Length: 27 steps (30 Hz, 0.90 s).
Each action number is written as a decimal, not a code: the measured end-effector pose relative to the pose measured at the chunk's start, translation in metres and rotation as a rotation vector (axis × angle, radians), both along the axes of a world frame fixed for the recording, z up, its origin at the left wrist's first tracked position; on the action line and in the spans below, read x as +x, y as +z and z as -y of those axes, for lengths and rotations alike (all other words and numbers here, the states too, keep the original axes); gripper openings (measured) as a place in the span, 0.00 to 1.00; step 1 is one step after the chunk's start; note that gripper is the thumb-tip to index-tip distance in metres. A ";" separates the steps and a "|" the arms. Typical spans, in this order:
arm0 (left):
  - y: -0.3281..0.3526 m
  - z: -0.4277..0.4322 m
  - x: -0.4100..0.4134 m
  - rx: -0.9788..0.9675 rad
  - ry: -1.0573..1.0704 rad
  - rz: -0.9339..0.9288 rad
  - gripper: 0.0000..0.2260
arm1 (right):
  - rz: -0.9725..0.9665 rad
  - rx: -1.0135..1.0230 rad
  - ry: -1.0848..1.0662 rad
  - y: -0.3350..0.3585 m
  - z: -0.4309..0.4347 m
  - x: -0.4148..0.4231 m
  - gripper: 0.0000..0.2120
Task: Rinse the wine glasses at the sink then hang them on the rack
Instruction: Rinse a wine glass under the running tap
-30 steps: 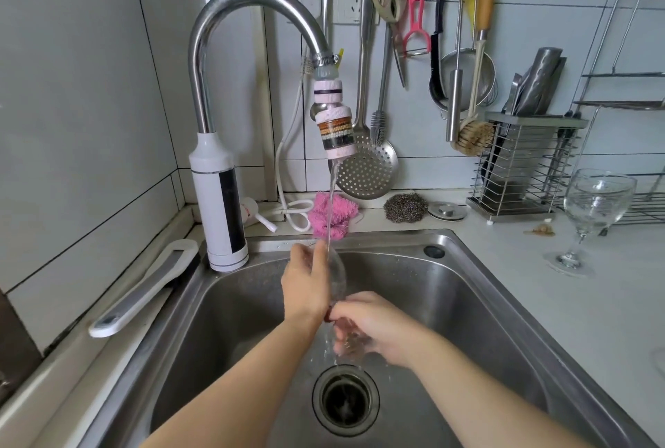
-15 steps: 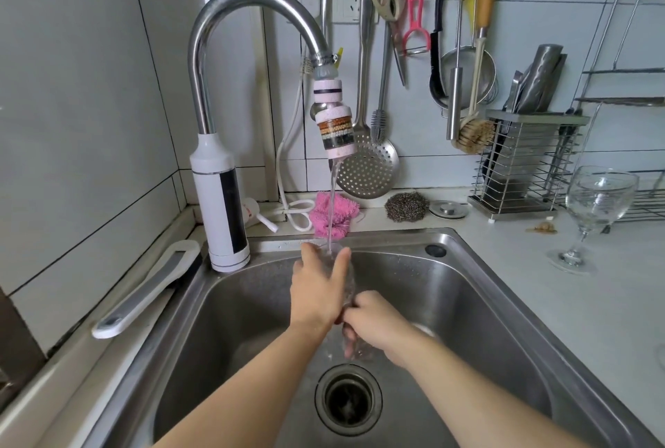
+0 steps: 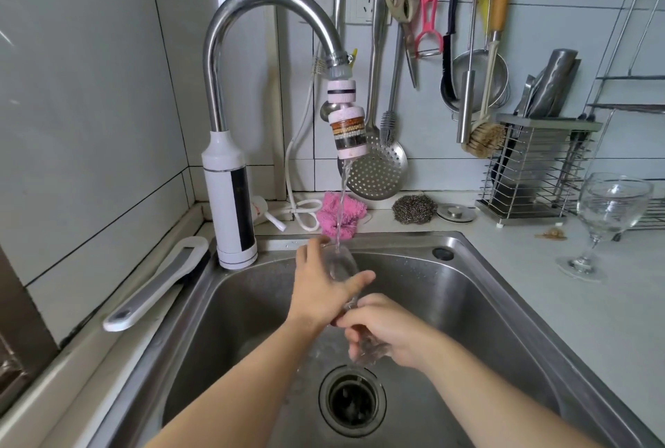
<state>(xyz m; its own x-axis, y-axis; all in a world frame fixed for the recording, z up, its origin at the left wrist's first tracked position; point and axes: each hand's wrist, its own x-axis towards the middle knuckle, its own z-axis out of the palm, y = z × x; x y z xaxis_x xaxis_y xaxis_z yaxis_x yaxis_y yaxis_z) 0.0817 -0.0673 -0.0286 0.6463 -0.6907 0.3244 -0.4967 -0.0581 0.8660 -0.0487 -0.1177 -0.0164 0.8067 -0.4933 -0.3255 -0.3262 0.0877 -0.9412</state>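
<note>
1 clear wine glass (image 3: 340, 266) | left hand (image 3: 318, 291) grasps rounded bowl | right hand (image 3: 383, 329) grasps stem

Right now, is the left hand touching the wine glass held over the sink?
Touching. The head view shows the left hand wrapped round the bowl of the wine glass, with its thumb lying across the glass's near side and no gap visible.

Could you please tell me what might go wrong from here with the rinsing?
1. The glass is wet under the stream; the left hand on its bowl or the right hand at its stem could lose grip, dropping it into the steel sink.
2. Lifting it carelessly might knock its rim on the filter above.
3. The second glass stands on the counter right of the sink; a stray reach could tip it.
</note>
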 end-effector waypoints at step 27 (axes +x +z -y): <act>0.006 0.005 -0.007 -0.107 -0.174 -0.351 0.35 | 0.136 0.160 -0.134 0.006 -0.001 0.002 0.09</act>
